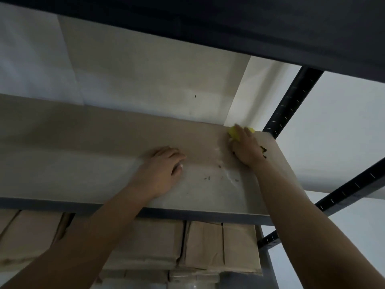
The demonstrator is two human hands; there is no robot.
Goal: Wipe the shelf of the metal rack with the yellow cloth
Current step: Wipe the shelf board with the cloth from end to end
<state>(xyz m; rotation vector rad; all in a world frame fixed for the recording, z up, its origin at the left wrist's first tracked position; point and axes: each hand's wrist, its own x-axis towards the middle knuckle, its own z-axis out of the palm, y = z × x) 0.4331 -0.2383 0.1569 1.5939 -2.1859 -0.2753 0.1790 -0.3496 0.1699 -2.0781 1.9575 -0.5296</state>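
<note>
Under right hand (246, 148), yellow cloth (233, 133).

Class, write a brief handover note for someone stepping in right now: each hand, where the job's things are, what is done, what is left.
Right hand presses the yellow cloth flat at the shelf's far right corner.
Left hand rests on the shelf mid-board, holding nothing.
Done: cannot tell how much is wiped.
Left: dark specks and smears lie between the hands; wipe those, then the rest of the board.
</note>
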